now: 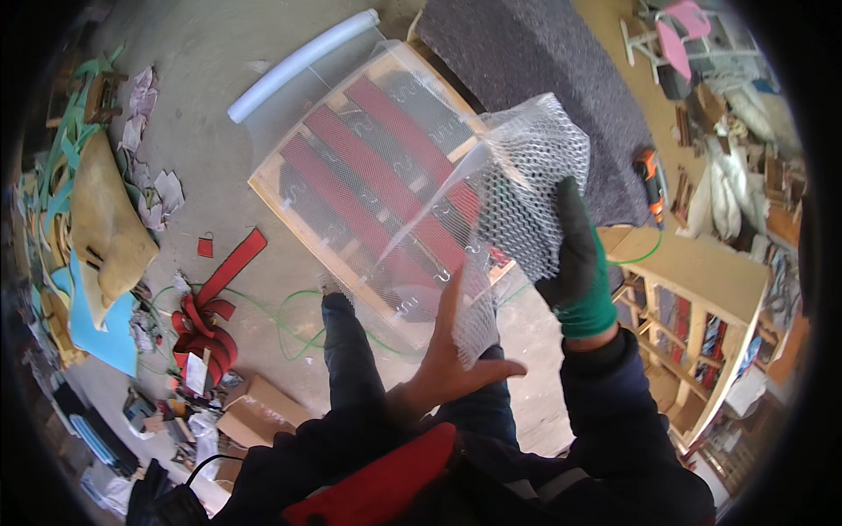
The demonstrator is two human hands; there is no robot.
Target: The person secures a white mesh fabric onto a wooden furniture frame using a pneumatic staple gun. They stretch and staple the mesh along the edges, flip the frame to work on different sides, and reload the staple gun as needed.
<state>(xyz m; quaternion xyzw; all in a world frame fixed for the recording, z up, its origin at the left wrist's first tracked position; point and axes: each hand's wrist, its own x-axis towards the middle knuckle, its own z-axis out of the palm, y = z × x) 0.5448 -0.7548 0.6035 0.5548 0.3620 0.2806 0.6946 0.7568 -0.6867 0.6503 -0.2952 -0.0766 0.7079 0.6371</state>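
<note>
1 view: head cam, L unit of 2 side by side, worn on person's head. Lens is looking steeply down & a bit fwd, approx. from head ht. Dark jacket (614, 403) is filling much of btm edge, wearer's body sitting right under lens. Bare L hand (443, 361) & gloved R hand (581, 263) are sitting close, near ctr & R of it; wooden frame (294, 222) is lying farther off, on floor (206, 114). Fisheye is covering wide area, bending straight edges toward rim. Pic is standing upright, unmirrored.
</note>
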